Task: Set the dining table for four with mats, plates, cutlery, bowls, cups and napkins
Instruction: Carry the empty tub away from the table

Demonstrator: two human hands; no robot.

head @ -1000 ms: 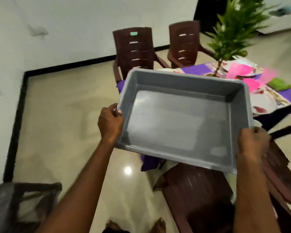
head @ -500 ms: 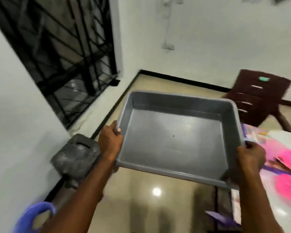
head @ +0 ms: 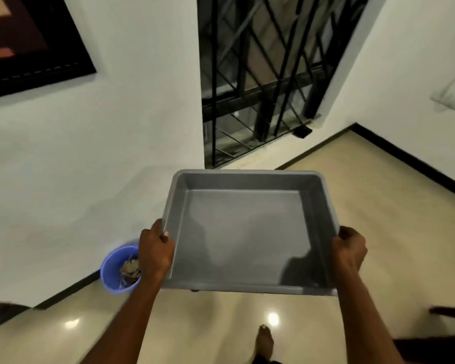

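Note:
I carry an empty grey plastic tub [head: 244,232] in front of me at waist height. My left hand [head: 155,252] grips its left rim, thumb over the edge. My right hand [head: 349,248] grips the right rim in the same way. Nothing lies inside the tub. The dining table, mats, plates and cutlery are out of view.
A blue waste bin [head: 117,269] with scraps stands on the floor by the white wall at my left. A black barred window grille [head: 260,80] fills the corner ahead. A dark framed picture [head: 29,40] hangs upper left. My bare foot [head: 265,342] is on the glossy beige floor.
I have turned left, away from the dining table and chairs, which have left the view. The grille and the blue bin now face me. Both hands still hold the tub.

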